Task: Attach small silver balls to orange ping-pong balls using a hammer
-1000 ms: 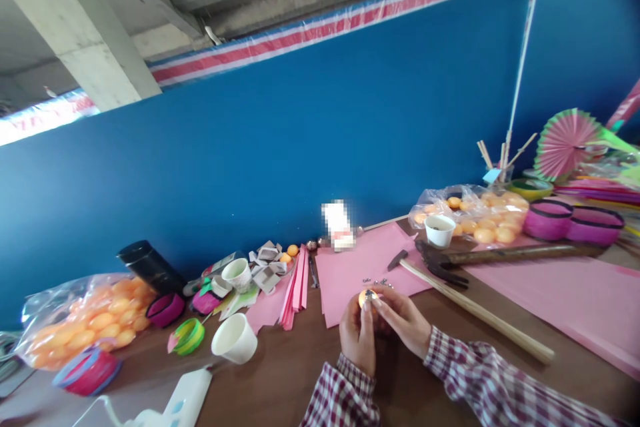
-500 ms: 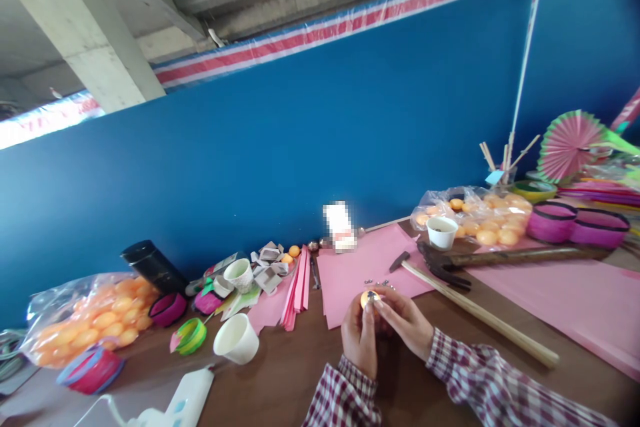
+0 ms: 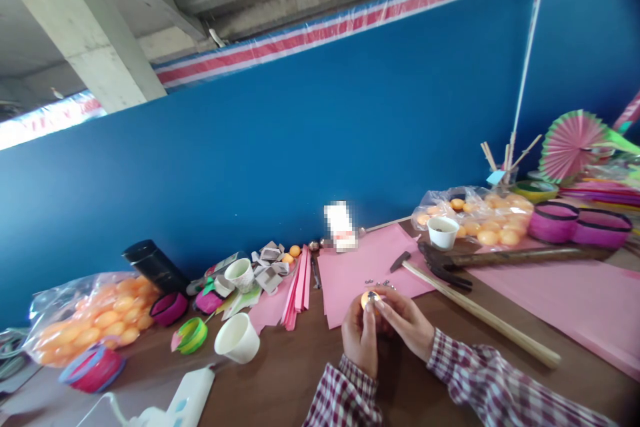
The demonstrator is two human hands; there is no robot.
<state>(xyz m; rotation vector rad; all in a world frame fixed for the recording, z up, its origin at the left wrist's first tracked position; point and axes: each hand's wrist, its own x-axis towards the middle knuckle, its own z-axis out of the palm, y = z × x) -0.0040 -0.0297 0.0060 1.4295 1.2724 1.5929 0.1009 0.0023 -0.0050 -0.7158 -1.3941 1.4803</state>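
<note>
My left hand (image 3: 359,340) is closed around an orange ping-pong ball (image 3: 365,299) and holds it above the table's near part. On the ball's upper face sits a small dark, shiny piece (image 3: 373,296), too small to name exactly. The closed fingers of my right hand (image 3: 407,321) press on this piece from the right, thumb against it. Both thumbs nearly meet on the ball, and my fingers hide its underside. Just beyond my hands, several similar small metal bits (image 3: 385,283) lie on pink paper (image 3: 365,260).
To the right lie a wooden-handled hammer (image 3: 480,313) and a larger dark-headed tool (image 3: 520,256). A white cup (image 3: 443,233) stands by a bag of orange balls (image 3: 493,217). Leftward are a paper cup (image 3: 237,339), a power strip (image 3: 190,397) and another ball bag (image 3: 95,320). A blue partition (image 3: 300,147) rises behind.
</note>
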